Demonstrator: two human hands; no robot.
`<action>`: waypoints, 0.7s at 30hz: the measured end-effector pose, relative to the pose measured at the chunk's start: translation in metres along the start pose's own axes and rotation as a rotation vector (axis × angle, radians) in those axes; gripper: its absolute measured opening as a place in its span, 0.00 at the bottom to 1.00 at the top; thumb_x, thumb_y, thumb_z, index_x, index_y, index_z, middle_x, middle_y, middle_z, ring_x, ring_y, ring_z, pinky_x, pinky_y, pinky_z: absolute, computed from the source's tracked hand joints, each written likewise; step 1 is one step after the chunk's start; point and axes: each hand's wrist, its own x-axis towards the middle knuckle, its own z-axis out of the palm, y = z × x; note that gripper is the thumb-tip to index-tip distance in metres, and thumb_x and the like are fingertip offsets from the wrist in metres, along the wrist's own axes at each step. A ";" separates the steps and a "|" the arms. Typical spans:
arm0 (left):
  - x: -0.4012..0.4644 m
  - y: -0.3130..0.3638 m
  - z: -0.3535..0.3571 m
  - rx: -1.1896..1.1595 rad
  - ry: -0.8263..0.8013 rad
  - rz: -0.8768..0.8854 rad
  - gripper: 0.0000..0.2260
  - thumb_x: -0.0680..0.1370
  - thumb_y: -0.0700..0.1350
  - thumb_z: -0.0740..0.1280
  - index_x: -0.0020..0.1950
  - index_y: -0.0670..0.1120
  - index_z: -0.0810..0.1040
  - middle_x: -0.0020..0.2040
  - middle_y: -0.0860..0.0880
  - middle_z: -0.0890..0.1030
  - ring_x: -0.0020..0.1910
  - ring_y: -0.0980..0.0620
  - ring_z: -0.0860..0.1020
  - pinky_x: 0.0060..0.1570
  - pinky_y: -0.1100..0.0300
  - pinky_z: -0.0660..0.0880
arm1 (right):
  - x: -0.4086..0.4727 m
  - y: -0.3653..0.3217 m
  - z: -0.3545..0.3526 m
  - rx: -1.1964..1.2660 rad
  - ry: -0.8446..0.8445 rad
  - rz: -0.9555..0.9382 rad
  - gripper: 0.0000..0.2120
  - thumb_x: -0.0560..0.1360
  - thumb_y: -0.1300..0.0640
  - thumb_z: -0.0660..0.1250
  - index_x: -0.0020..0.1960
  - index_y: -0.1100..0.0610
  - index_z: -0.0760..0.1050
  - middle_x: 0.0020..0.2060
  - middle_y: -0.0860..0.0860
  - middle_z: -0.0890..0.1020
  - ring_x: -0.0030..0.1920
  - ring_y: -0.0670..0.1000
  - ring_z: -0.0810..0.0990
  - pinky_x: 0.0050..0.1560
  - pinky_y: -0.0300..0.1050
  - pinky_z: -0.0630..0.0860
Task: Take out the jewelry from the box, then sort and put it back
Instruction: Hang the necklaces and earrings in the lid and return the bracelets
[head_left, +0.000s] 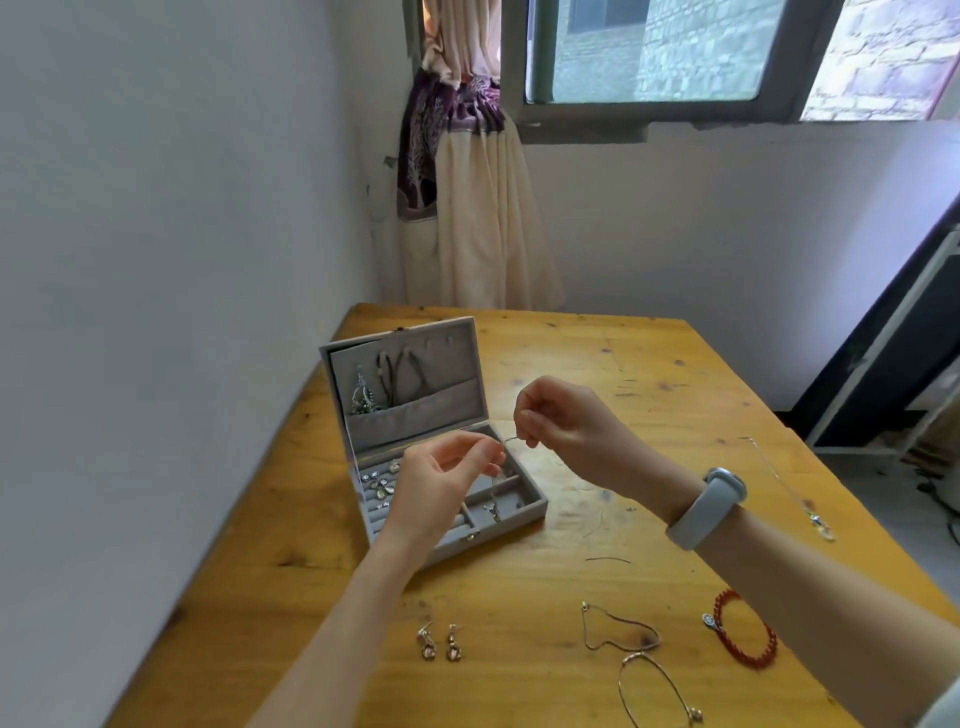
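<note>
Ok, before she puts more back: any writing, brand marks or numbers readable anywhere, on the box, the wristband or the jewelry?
None can be read.
Jewelry box: plain grey lining, no label shows.
Wristband: plain, no markings visible.
Charm on the red bead bracelet: patterned, too small to read.
Pendant necklace at the table's right edge: too small to tell.

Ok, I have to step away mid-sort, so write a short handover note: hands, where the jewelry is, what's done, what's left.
Left hand and right hand each pinch an end of a thin necklace above the open jewelry box.
Done: earrings sit in the box's front-left slots; necklaces hang in the lid.
Left on the table: earring pair, thin chain bracelet, bangle, red bead bracelet, pendant necklace at far right.
</note>
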 end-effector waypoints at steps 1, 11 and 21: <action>-0.001 0.000 -0.003 0.016 -0.001 0.008 0.05 0.75 0.40 0.66 0.41 0.43 0.81 0.37 0.47 0.83 0.37 0.54 0.81 0.41 0.68 0.75 | 0.001 0.000 0.003 -0.015 -0.006 -0.009 0.13 0.75 0.68 0.61 0.37 0.53 0.70 0.33 0.50 0.75 0.32 0.41 0.73 0.37 0.33 0.73; -0.003 -0.003 -0.011 -0.019 0.004 -0.030 0.05 0.71 0.47 0.67 0.41 0.48 0.81 0.30 0.52 0.80 0.32 0.56 0.78 0.40 0.66 0.76 | 0.007 -0.002 0.004 -0.022 0.028 -0.079 0.14 0.73 0.69 0.64 0.42 0.49 0.71 0.35 0.48 0.77 0.35 0.41 0.76 0.40 0.36 0.75; -0.007 0.009 -0.017 -0.121 -0.187 -0.085 0.08 0.73 0.36 0.67 0.49 0.46 0.79 0.40 0.53 0.83 0.41 0.58 0.81 0.43 0.69 0.74 | 0.005 -0.005 0.000 0.681 0.018 0.208 0.12 0.75 0.71 0.55 0.47 0.59 0.74 0.30 0.50 0.74 0.34 0.50 0.75 0.36 0.39 0.73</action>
